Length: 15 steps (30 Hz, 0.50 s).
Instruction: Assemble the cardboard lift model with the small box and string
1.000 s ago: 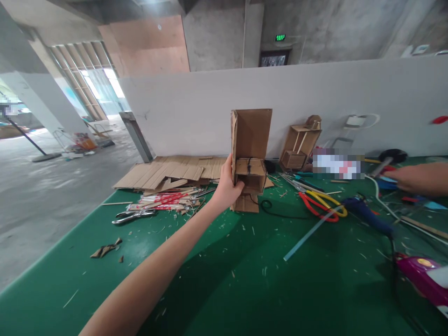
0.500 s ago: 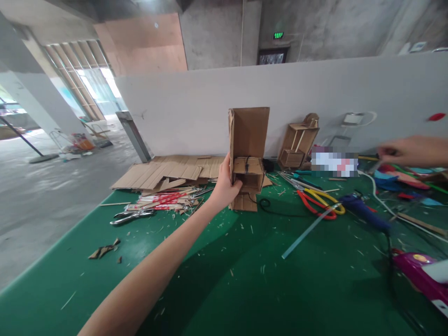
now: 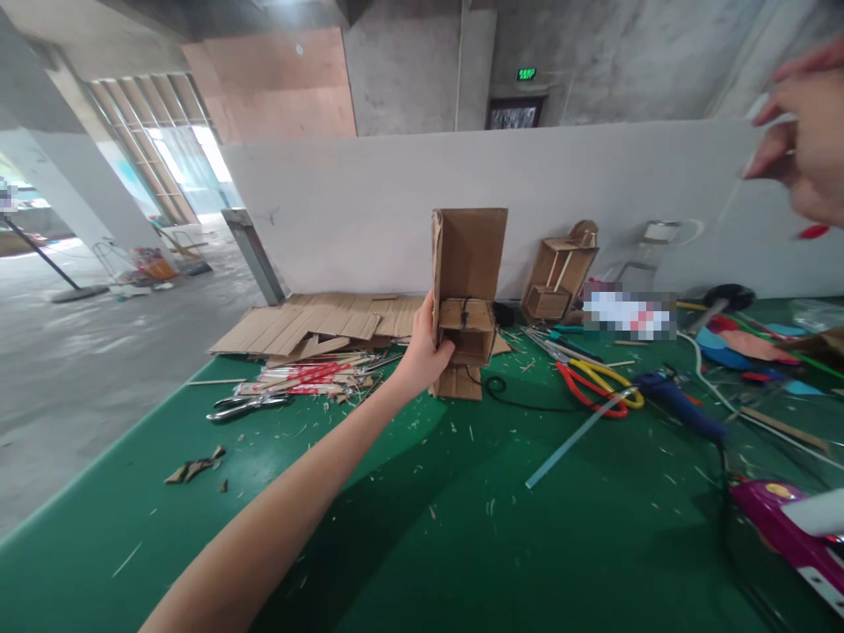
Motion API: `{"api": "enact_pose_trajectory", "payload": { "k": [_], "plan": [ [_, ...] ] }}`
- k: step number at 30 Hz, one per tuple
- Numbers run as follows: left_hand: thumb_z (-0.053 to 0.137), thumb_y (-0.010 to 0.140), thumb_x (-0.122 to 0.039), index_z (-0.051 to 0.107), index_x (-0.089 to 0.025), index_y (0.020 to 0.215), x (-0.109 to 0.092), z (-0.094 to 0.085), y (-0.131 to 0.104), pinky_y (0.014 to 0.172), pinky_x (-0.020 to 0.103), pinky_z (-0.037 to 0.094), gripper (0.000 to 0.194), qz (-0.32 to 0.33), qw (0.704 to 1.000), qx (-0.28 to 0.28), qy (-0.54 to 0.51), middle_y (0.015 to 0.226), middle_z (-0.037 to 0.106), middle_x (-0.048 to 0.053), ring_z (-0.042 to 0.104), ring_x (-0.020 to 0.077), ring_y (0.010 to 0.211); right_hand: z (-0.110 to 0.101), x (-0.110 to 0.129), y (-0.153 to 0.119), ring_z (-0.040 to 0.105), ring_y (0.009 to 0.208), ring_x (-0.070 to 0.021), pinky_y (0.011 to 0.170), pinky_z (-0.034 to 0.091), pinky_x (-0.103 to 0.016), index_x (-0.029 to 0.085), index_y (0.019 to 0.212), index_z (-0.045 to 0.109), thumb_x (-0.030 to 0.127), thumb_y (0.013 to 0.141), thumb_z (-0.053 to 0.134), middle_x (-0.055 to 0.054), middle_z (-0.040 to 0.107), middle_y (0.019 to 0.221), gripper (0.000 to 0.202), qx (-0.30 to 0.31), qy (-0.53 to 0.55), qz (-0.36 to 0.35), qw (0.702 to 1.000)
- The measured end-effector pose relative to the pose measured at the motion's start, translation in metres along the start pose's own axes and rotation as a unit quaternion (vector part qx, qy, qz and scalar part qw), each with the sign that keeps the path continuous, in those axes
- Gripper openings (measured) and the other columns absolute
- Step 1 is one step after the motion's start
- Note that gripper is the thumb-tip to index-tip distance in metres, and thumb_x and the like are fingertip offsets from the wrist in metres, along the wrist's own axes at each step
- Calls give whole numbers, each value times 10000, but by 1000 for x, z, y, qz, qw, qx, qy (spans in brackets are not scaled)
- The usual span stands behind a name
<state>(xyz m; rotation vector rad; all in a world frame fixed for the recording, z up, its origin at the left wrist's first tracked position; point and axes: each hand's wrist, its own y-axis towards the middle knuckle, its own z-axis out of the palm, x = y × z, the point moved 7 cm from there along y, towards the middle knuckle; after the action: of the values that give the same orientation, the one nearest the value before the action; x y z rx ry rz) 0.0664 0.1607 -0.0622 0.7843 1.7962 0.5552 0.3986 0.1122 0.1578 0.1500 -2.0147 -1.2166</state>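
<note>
My left grip [image 3: 427, 353] is wrapped around the left edge of an upright cardboard stand [image 3: 469, 255], thumb at its box opening | my right grip [image 3: 814, 145] is raised far right, half-curled, hold unclear to me | beyond, a cardboard case [image 3: 549, 303] contains sticks [image 3: 561, 266] | scraps [image 3: 196, 469] dot the roomy near table [image 3: 409, 545]; floor [image 3: 132, 325] past its left edge

Cool light of middling strength comes from bleached-out windows [image 3: 211, 154] far beyond and left of the left hand [image 3: 427, 352]; pale glare lies on the floor [image 3: 98, 338] on that side; soft shadow darkens the green table [image 3: 567, 554] nearer than that hand; the right hand [image 3: 811, 141] looks slightly blurred; pixelation masks a patch [image 3: 629, 315] between the hands; leftmost, a pillar [image 3: 66, 185] leans, wide-angle fashion.
</note>
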Motion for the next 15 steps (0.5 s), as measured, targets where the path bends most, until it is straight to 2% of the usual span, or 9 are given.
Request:
{"api": "enact_pose_trajectory", "payload": {
  "k": [3,5,8,11,15],
  "plan": [
    [483,701,-7,165,-248,1459,4,1,0,1179,524,178,857,-6,1000,-1,-19,1445,338,109,242,295,1403,17,28,-31,462,464,-42,469,367,-259,214,1088,592,106,826,480,26,552,777,305,-42,111,49,992],
    [483,699,-11,173,-240,1457,6,2,0,1177,525,188,850,-9,1000,-1,-30,1428,356,109,244,297,1402,37,53,-63,441,401,-53,410,371,-250,206,939,588,105,789,557,51,521,678,183,-22,177,16,984],
    [479,690,-8,186,-217,1452,6,1,1,1182,507,190,843,-10,1000,-6,-28,1438,342,117,247,294,1400,67,75,-106,464,416,-52,395,402,-238,229,913,537,163,838,541,35,543,739,100,15,182,-18,983],
    [487,698,-22,202,-196,1440,5,0,0,1185,508,185,814,-23,1000,-7,-16,1433,339,128,265,301,1390,91,79,-126,509,489,-60,420,439,-235,247,953,508,261,866,546,2,570,879,96,27,163,-22,986],
    [496,699,-33,230,-220,1416,5,-1,0,1176,525,203,787,-25,1000,-8,-12,1403,366,116,276,307,1383,115,68,-131,522,501,-85,401,428,-237,263,976,520,342,852,569,6,567,833,154,46,157,-4,987]
  ]
}}
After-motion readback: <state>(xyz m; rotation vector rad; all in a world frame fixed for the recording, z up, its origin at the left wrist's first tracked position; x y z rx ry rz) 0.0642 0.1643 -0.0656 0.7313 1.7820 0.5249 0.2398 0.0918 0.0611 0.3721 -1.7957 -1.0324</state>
